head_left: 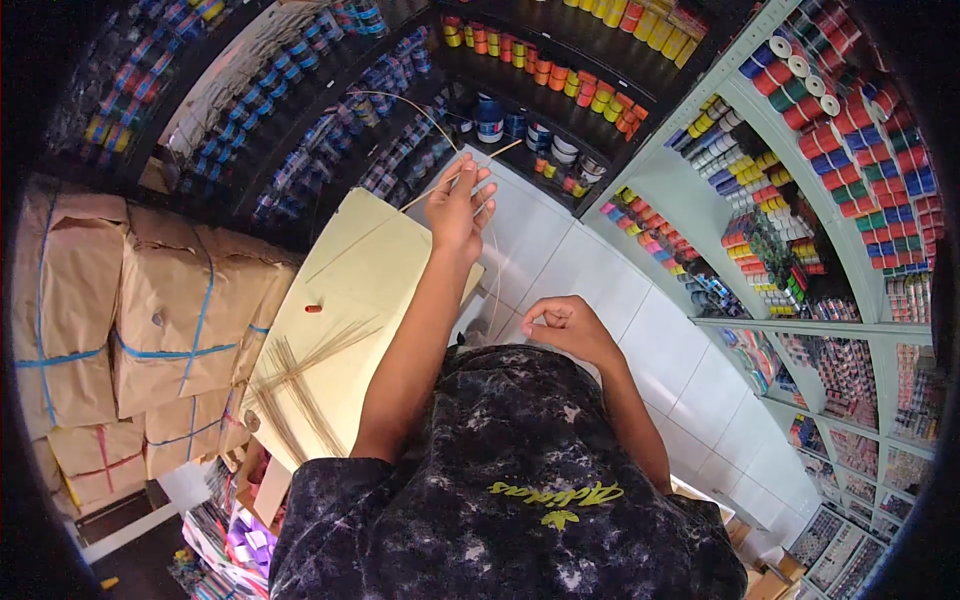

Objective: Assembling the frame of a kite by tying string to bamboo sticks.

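Ribbon-lined shelves [800, 150] surround a pale board [350, 290] on white tiles [620, 300].

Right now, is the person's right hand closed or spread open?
Closed: the right hand is curled into a loose fist, fingers tucked in, pinching a thin straw strand.

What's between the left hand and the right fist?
Head view: thin straw strands run from the left hand down toward the right hand, over bare white floor tiles.

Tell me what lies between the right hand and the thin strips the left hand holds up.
Nothing visible. The right hand is closed near the chest, the left hand is raised with the strips, and between them shows only white floor tile and strips hanging down.
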{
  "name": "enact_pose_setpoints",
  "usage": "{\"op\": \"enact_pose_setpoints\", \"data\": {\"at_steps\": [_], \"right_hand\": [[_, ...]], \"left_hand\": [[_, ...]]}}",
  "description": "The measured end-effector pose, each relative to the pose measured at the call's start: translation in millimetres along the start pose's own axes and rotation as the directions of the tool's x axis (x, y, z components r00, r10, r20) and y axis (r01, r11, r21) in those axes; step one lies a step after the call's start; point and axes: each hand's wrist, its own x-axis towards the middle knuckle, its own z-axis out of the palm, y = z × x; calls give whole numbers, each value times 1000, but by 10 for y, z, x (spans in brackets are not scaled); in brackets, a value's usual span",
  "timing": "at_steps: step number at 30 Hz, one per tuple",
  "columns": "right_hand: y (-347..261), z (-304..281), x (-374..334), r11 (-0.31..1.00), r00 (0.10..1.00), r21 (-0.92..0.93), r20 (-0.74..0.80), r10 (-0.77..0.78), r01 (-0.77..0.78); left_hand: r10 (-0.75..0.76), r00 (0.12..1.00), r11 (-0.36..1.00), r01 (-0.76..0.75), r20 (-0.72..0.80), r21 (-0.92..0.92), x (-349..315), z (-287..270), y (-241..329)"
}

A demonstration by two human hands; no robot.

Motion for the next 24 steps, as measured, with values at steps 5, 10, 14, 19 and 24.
{"op": "enact_pose_setpoints", "data": {"at_steps": [5,10,14,19,24], "right_hand": [[76,-72,-24,1000,989,2,145,21,-21],[-44,-84,-23,996,972,-92,231,32,-10],[-15,-101,-22,989,955,-145,290,58,-16],[99,-90,-6,999,970,-49,243,34,-23],[-92,-61,39,997,999,-70,15,-38,39]], "left_hand": [[7,1000,1000,-7,0,1,16,-6,-1],[16,1000,1000,-16,-19,8,29,-27,11],[35,999,999,-35,-21,4,58,-41,34],[38,999,999,-38,-28,-5,69,-60,61],[38,999,999,-38,-15,12,67,-74,14]]}}
